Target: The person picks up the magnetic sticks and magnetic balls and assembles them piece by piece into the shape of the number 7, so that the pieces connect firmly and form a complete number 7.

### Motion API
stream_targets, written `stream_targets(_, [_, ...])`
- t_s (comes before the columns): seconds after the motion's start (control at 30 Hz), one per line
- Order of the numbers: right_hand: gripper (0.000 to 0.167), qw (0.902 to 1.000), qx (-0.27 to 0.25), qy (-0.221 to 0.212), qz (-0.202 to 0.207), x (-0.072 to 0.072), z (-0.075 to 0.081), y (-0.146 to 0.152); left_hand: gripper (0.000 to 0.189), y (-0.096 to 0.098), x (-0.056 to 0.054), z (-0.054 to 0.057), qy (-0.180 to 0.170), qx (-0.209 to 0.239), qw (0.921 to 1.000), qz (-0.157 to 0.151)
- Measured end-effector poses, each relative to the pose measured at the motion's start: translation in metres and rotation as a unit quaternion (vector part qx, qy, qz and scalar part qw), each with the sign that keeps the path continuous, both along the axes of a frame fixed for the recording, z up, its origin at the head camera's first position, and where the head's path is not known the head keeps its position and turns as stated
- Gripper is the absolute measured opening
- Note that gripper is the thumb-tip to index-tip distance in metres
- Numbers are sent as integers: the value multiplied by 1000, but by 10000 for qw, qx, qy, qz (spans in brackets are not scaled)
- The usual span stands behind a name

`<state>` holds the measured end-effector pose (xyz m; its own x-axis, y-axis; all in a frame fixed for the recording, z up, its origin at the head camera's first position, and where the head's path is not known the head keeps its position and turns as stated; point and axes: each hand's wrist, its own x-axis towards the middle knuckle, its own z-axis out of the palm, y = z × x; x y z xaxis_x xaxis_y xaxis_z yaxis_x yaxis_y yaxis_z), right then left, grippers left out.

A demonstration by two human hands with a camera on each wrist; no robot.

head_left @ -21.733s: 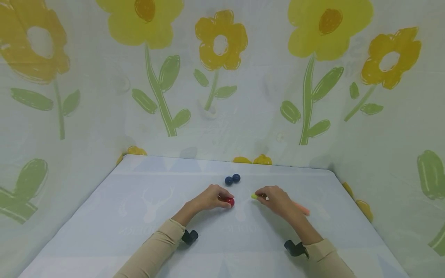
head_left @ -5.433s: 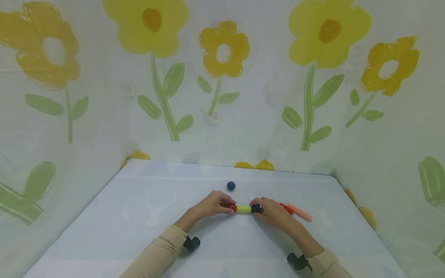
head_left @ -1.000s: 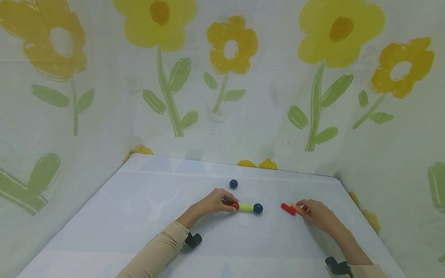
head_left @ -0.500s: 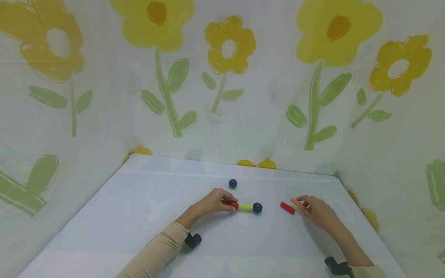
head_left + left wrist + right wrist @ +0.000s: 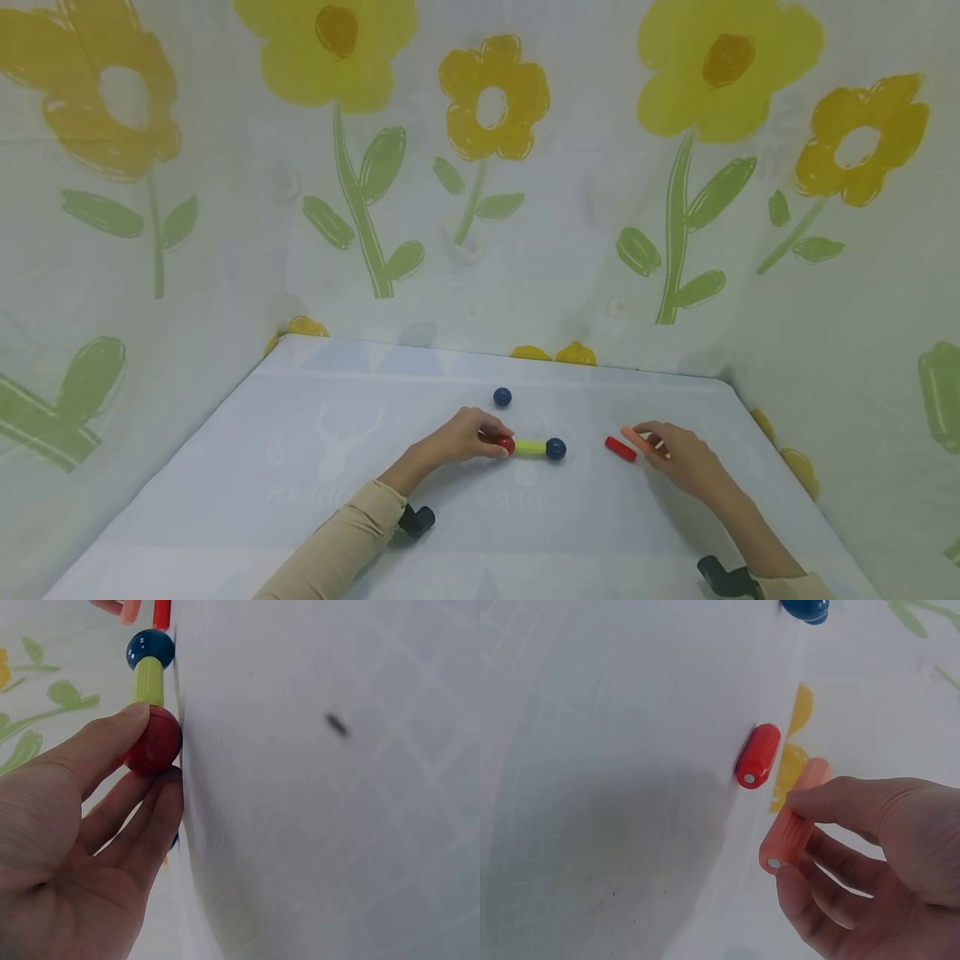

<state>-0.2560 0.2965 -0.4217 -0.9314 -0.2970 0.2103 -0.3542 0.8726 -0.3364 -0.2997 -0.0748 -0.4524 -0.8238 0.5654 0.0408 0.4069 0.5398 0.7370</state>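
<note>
My left hand (image 5: pixel 465 435) pinches a red ball (image 5: pixel 156 742) between thumb and fingers, low at the tabletop. From that ball a yellow-green magnetic rod (image 5: pixel 531 447) runs right to a dark blue ball (image 5: pixel 556 448), the three joined in a line. Over on the right, my right hand (image 5: pixel 686 454) holds an orange magnetic rod (image 5: pixel 795 817) by thumb and fingers; a silvery magnet disc shows in its near end. Just left of it a shorter red magnetic rod (image 5: pixel 621 449) lies on the table, with a similar disc in its end.
A second dark blue ball (image 5: pixel 502 397) sits farther back on the white table (image 5: pixel 375 517). Cloth walls with printed flowers (image 5: pixel 491 108) rise behind and at both sides of the table. Black wrist mounts (image 5: pixel 417 521) hang under both forearms.
The yellow-green rod and a blue ball have joined the red ball since the oldest frame. My right hand has left that blue ball, moved right and lifted the orange rod, its tip swinging slightly left.
</note>
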Motion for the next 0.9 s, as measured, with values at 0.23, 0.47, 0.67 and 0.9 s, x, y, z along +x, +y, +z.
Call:
stream_targets(0.23, [36,9999,-58,-135,-2,1,1,-6,32,0,1,-1,26,-17,10000,10])
stream_targets(0.47, [36,9997,-27,-242,-46,2,2,-9,32,0,0,-2,59,42,10000,16])
stream_targets(0.67, [35,9996,21,-290,-72,1,-1,-11,32,0,0,-1,54,62,10000,-4])
stream_targets(0.9, [35,9996,45,-285,-27,1,-1,-13,32,0,0,-2,91,40,9999,-13])
